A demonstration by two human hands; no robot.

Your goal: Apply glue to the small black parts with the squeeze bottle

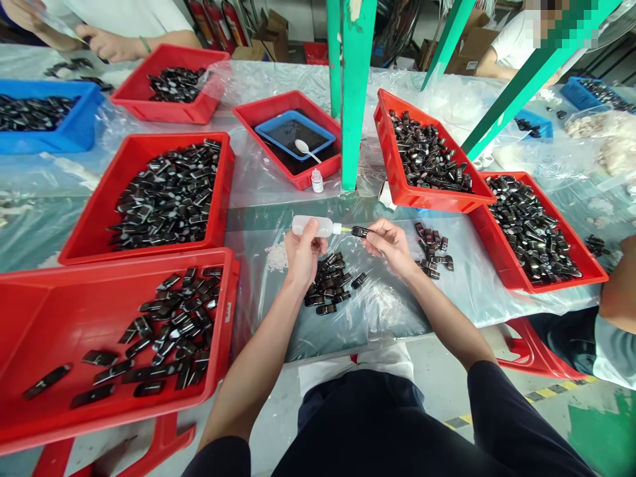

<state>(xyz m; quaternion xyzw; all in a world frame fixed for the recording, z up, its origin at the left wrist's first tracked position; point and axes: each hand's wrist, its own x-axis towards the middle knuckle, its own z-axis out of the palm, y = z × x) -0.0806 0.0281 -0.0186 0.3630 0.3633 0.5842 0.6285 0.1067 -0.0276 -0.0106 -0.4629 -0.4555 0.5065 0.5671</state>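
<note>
My left hand (304, 250) is wrapped round a translucent squeeze bottle (318, 226) lying on its side, its thin yellowish tip aimed to the right. Between the fingers of my right hand (390, 245) is a small glossy black plastic part (360, 231), and the bottle's tip meets its left end or comes very close; I cannot tell which. Below my left hand lies a pile of similar black parts (328, 281) on the plastic-covered table. A smaller group of them (433, 248) sits right of my right hand.
Red bins of black parts stand left (226, 199) and right (536, 286). A red tray (298, 179) holds a blue tray (271, 119) with a white spoon (304, 147); a small bottle (317, 180) is beside it. Green posts (355, 99) rise from the table. Other people work nearby.
</note>
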